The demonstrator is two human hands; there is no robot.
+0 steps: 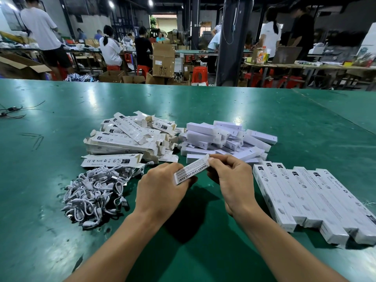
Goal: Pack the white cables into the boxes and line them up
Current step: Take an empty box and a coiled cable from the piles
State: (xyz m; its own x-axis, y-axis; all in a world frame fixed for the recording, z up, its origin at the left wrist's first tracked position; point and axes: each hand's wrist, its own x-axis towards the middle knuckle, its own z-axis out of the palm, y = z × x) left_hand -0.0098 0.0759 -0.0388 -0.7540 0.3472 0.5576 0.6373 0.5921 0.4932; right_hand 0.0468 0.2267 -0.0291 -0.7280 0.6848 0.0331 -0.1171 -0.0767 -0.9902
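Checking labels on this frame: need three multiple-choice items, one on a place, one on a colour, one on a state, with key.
1. Where does the pile of white cables lie?
A) close to the person, on their left
B) close to the person, on their right
C) at the far edge

2. What colour is the table top?
A) red
B) green
C) grey

3. What state is the box printed SMART SENSOR LAMP in?
A) lying flat, untouched
B) held by the left hand and the right hand
C) buried under cables

Key:
1 A, the cables lie just left of the left hand.
2 B, the surface is green all round the piles.
3 B, the left hand grips its near end and the right hand pinches its far end.
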